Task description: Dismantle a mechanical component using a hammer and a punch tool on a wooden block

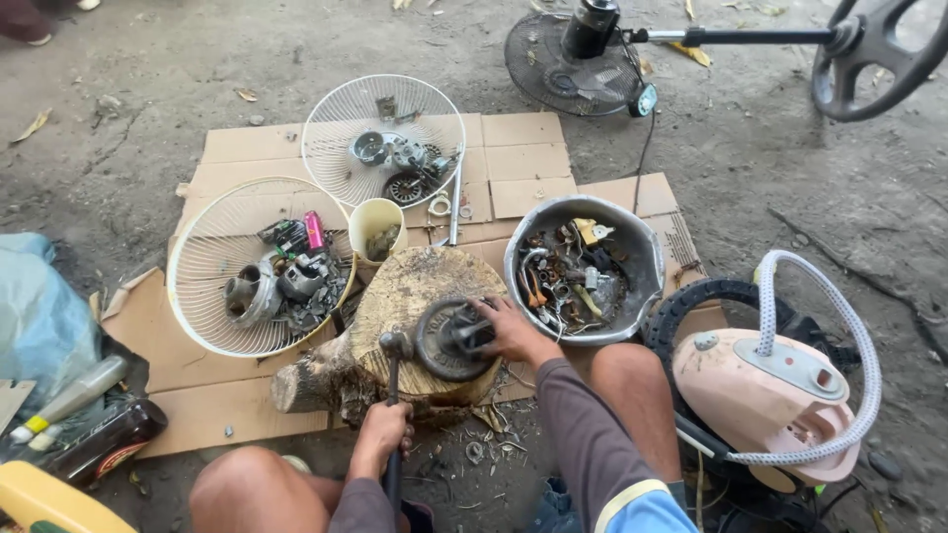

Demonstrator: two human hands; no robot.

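The head view looks down on flattened cardboard [247, 395] laid on bare ground, with a tree stump [415, 296] standing near its front edge. At the far left, off the cardboard, lie a blue plastic bag [35, 296] and a dark bottle [104, 439]. On the left half of the cardboard a white fan guard [193, 266] holds small motor parts, a second fan guard [341, 138] lies toward the back edge, and a pale yellow cup [375, 229] stands between them. The left hand [380, 434] is closed around the handle of a hammer [393, 395], whose long axis runs nearly straight up from the hand to its head, which sits just left of a round, dark motor part [444, 341] on the stump's front half. The right hand [513, 331] grips that part from its right side, fingers closed on it. So the part lies ahead and slightly right of the hammer hand, touching the other. Right of the stump a grey metal bowl [647, 257] holds scrap, and a pink appliance [760, 390] with a braided hose sits at the right edge.
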